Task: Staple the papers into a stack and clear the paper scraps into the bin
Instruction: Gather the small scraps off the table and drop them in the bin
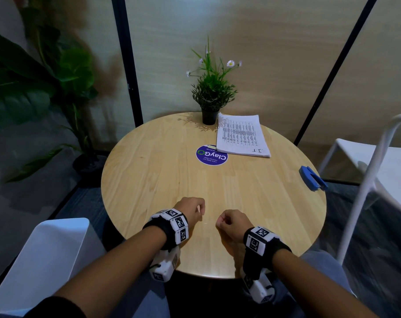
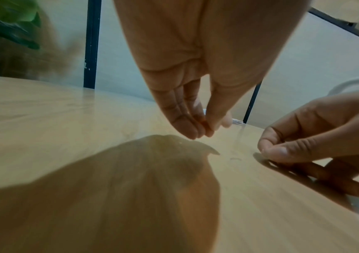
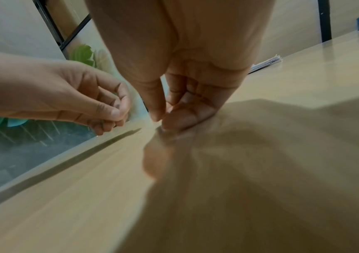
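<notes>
A stack of printed papers (image 1: 242, 136) lies at the back right of the round wooden table (image 1: 149, 180), its edge also showing in the right wrist view (image 3: 267, 62). Near the right rim lies a blue stapler (image 1: 313, 177). My left hand (image 1: 200, 213) and right hand (image 1: 219, 223) hover close together over the front middle of the table. Each has its thumb pinched against curled fingertips, as seen for the left hand (image 2: 204, 131) and the right hand (image 3: 161, 119). I see no scrap between the fingers. A white bin (image 1: 45, 255) stands on the floor at the lower left.
A small potted plant (image 1: 209, 99) stands at the back edge beside the papers. A round purple sticker (image 1: 212, 155) marks the table's middle. A white chair (image 1: 378, 161) is on the right, a large leafy plant (image 1: 29, 88) on the left.
</notes>
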